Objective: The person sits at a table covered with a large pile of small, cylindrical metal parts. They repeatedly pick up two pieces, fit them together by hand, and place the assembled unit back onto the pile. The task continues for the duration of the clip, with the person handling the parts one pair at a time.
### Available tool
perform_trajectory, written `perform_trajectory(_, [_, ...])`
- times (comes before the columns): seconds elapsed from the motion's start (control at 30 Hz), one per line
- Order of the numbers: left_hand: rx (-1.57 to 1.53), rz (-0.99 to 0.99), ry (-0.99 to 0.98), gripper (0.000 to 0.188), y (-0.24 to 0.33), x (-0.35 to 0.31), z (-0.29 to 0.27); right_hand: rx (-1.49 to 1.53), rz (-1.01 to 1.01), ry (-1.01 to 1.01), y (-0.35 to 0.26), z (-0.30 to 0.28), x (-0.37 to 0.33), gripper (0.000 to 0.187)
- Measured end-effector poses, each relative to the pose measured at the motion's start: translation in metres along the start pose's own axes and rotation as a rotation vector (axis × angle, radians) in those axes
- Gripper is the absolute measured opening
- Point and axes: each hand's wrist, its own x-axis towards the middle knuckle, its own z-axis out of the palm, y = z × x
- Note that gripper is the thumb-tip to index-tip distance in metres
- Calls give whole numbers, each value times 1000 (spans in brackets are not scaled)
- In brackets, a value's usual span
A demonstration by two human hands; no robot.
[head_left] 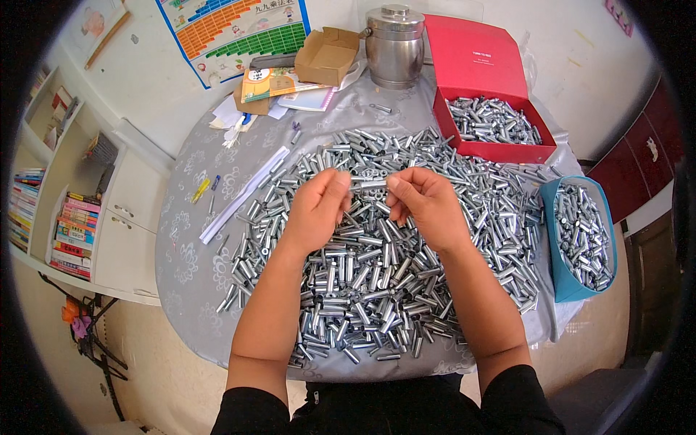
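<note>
Over the middle of the table, a silver metal tube [371,185] is held level between my two hands. My left hand [317,208] pinches its left end between thumb and fingers, and my right hand [431,206] pinches the right end the same way. Whether a thinner rod sits inside it is too small to tell. Beneath both hands spreads a large loose pile of similar metal tubes [362,272], lying in every direction.
An open red box [500,151] full of metal pieces stands at the back right. A blue fabric bin [573,290] holds more at the right edge. Behind are a steel pot [395,54], a cardboard box [326,58] and books. A white strip [243,196] and screwdriver [201,190] lie left.
</note>
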Motion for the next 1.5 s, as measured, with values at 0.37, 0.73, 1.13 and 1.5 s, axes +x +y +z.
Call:
perform_trajectory(0.37, [211,244,5,29,4,2,4,-2,-3,-22,3,1,0,17])
perform_trajectory(0.73, [300,142,383,25,-3,6,-19,-255,-241,287,5,-1,3,16])
perform_trajectory(1.13, [63,245,567,20,7,7,-22,-1082,-624,-575,11,18,-19,21])
perform_trajectory(1.5, [34,197,260,18,-1,5,-21,-641,-217,-383,-2,6,-12,16])
